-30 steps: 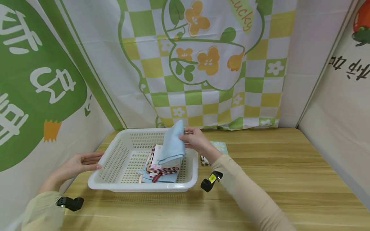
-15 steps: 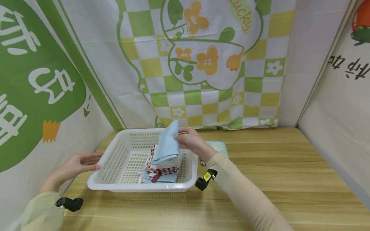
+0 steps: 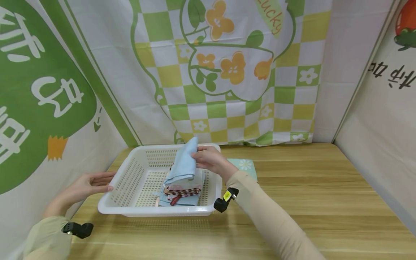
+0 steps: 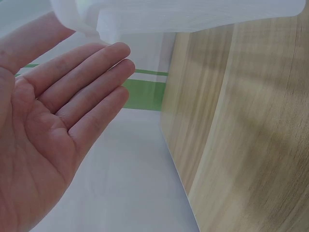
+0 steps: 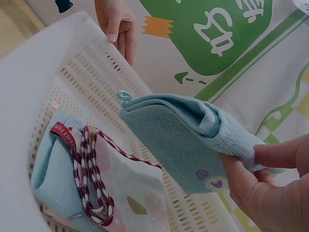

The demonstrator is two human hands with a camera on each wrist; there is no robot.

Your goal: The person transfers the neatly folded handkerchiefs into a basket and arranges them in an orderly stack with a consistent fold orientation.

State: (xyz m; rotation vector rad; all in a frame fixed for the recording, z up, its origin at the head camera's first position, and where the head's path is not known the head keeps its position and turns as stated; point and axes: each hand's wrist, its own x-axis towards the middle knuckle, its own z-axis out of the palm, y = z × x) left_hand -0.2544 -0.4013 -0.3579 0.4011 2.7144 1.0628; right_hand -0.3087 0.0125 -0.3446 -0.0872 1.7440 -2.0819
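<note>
My right hand point(image 3: 212, 159) pinches a folded light blue towel point(image 3: 182, 160) between thumb and fingers, above the right half of a white plastic basket point(image 3: 159, 210). In the right wrist view the towel point(image 5: 166, 142) shows a hanging loop and a small flower decoration. Beneath it in the basket lies a folded white and pink towel point(image 5: 137, 176) with a dark red and white braided edge, on top of another light blue towel point(image 5: 50, 164). My left hand point(image 3: 82, 186) rests at the basket's left rim, fingers straight point(image 4: 91, 87) along the outside, thumb at the rim.
A mint green cloth point(image 3: 245, 167) with a white daisy lies on the wooden table point(image 3: 308, 202) right of the basket, partly hidden by my right arm. A checked fabric sheet point(image 3: 234, 119) hangs at the table's back edge. Printed panels stand on both sides.
My right hand has moved left with the light blue towel, which now covers more of the white and pink one. My left hand and the basket have stayed in place.
</note>
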